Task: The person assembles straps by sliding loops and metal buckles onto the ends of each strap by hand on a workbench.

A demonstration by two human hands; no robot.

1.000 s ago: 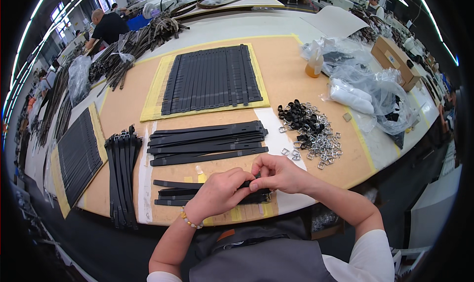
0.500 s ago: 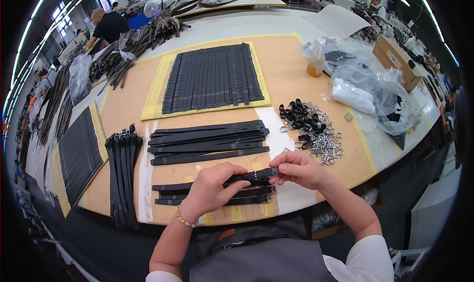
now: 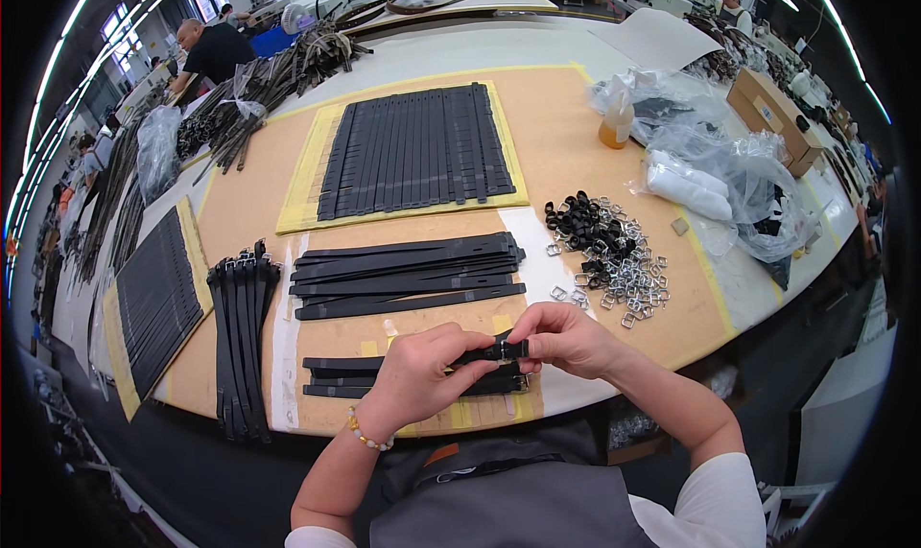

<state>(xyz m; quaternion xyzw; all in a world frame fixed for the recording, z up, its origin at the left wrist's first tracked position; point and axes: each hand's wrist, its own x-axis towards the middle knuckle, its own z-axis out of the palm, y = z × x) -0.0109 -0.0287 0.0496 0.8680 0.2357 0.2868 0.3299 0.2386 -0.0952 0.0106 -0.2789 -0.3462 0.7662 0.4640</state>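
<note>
Between both hands is the end of a black belt strap [image 3: 491, 352] with a small shiny metal piece on it, likely a buckle. My left hand [image 3: 422, 373] is closed, pinching the strap between thumb and fingers. On the other side of the metal piece, my right hand [image 3: 568, 341] grips the strap's end; its fingertips partly cover it. Under my hands lie a few more black straps [image 3: 338, 377], buckles at their right ends. Just beyond is a pile of black straps [image 3: 408, 275]. To the right sits a heap of silver buckles [image 3: 628, 270] with black loops [image 3: 578, 224] at its left.
A yellow-edged board [image 3: 288, 208] carries a row of black straps; a similar board [image 3: 197, 260] is at left. Buckled straps [image 3: 242, 342] hang over the front edge. A bottle of amber liquid [image 3: 615, 126], plastic bags [image 3: 758, 188] and a cardboard box [image 3: 772, 121] stand right.
My right hand has shifted slightly left and closed in toward my left hand, its fingers now curled over the strap's end. My left hand has moved slightly right.
</note>
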